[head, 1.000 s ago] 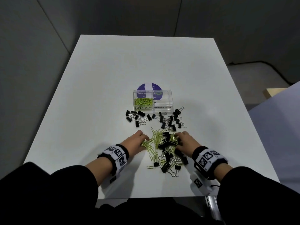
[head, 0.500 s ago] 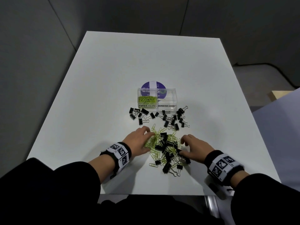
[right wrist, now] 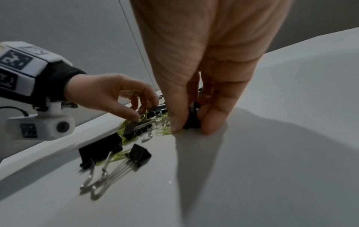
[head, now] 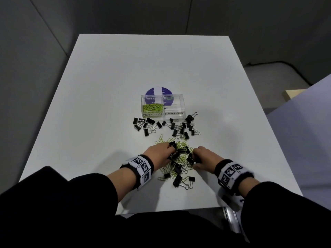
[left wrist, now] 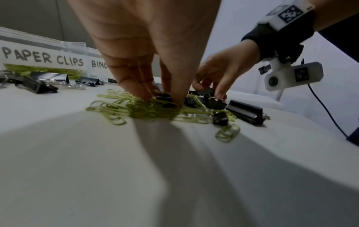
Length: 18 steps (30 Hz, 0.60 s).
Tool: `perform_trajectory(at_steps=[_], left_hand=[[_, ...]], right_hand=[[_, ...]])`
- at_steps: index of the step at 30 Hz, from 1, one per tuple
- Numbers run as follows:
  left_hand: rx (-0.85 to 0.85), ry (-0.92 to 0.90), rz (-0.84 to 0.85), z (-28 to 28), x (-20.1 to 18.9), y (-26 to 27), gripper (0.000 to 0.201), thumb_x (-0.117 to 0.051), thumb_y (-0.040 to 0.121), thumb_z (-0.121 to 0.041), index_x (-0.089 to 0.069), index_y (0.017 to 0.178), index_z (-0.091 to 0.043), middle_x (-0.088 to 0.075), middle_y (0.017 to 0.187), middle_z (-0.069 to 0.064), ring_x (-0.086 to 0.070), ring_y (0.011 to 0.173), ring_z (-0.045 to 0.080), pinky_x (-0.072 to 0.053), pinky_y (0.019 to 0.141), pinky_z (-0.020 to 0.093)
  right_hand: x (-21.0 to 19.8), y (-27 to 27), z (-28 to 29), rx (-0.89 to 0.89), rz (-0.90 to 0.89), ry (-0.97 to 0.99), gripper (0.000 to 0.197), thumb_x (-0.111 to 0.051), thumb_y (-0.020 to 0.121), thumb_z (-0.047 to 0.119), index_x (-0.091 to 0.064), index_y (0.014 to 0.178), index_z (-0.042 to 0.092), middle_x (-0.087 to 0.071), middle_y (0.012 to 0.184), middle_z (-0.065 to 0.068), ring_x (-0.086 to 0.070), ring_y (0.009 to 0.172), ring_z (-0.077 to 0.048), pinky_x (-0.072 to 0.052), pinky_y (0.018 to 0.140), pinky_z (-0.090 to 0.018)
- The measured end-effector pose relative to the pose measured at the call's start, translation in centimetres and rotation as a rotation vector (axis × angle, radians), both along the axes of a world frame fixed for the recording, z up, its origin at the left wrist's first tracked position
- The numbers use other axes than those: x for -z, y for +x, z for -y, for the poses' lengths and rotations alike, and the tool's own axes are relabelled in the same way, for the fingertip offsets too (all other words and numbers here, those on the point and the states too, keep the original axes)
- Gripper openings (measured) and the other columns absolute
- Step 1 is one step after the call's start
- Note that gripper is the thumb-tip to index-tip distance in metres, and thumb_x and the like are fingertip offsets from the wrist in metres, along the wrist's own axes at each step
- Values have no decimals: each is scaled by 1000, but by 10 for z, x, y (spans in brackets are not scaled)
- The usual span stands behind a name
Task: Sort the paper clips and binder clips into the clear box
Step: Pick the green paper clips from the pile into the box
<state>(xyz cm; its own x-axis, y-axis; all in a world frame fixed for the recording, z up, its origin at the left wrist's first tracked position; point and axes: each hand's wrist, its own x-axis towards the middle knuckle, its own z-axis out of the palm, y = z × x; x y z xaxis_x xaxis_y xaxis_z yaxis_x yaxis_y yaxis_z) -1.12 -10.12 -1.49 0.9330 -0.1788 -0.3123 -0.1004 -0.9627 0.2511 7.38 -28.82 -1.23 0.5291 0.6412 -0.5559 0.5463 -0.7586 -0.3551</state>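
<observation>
The clear box (head: 180,97) stands mid-table; its left half, labelled PAPER CLIPS, holds green paper clips (head: 152,107), and the BINDER CLIPS half looks bare. A mixed pile (head: 180,158) of green paper clips and black binder clips lies near the front edge. My left hand (head: 171,149) digs into the pile's left side, where thumb and fingertips (left wrist: 175,98) pinch green paper clips (left wrist: 136,107) with a black clip among them. My right hand (right wrist: 191,127) pinches a black binder clip (right wrist: 192,121) at the pile's right side.
Several loose black binder clips (head: 172,126) lie in a row just before the box. A purple round sticker (head: 157,92) sits behind it. The white table (head: 125,68) is bordered by grey walls; a pale surface (head: 304,122) stands to the right.
The left hand has pushed further right into the pile. The right hand drew back from the pile's middle to its right side and closed on a binder clip.
</observation>
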Motion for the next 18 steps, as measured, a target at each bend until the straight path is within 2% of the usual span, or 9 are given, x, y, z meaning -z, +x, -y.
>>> perform_trajectory(at_steps=[4, 7, 9, 12, 15, 18], left_hand=[[64, 63, 2, -2, 0, 2, 36, -40, 96, -16, -41, 132, -13, -54, 116, 10, -54, 101, 23, -51, 80, 33], [24, -33, 5, -5, -1, -1, 36, -42, 97, -19, -44, 132, -14, -53, 118, 7, -55, 103, 21, -49, 82, 30], [-13, -85, 23, -7, -1, -1, 33, -42, 97, -20, -48, 129, -12, -55, 120, 5, -56, 105, 20, -47, 83, 26], [-60, -78, 49, -12, -4, 1, 28, -41, 98, -22, -53, 122, -13, -59, 117, 4, -58, 103, 20, -50, 85, 29], [-81, -37, 59, -20, -8, 3, 28, -41, 98, -26, -54, 121, -16, -60, 116, 2, -58, 103, 20, -52, 83, 32], [-100, -6, 59, -27, -10, 5, 30, -39, 99, -29, -56, 120, -18, -60, 116, 1, -56, 106, 19, -50, 82, 32]], right_hand=[[-2, 2, 3, -56, 8, -25, 14, -61, 85, 23, -52, 89, 13, -43, 96, -3, -45, 83, -18, -37, 71, -23], [-6, 1, 6, -57, 5, 6, 20, -58, 88, 27, -44, 81, 14, -45, 87, -1, -44, 76, -18, -32, 58, -18], [-9, 2, 7, -14, 10, 23, 15, -53, 88, 21, -42, 82, 14, -46, 75, 1, -45, 73, -19, -31, 55, -18], [-11, 5, 9, 27, 48, 3, 11, -43, 87, 9, -34, 85, 13, -36, 62, 3, -41, 70, -22, -24, 51, -24], [-13, 4, 9, 40, 64, -27, 13, -38, 90, 10, -34, 100, 18, -40, 61, 2, -43, 69, -23, -27, 53, -29], [-15, 1, 8, 34, 61, -37, 28, -32, 97, 19, -36, 124, 19, -53, 73, -3, -47, 72, -22, -34, 67, -29]])
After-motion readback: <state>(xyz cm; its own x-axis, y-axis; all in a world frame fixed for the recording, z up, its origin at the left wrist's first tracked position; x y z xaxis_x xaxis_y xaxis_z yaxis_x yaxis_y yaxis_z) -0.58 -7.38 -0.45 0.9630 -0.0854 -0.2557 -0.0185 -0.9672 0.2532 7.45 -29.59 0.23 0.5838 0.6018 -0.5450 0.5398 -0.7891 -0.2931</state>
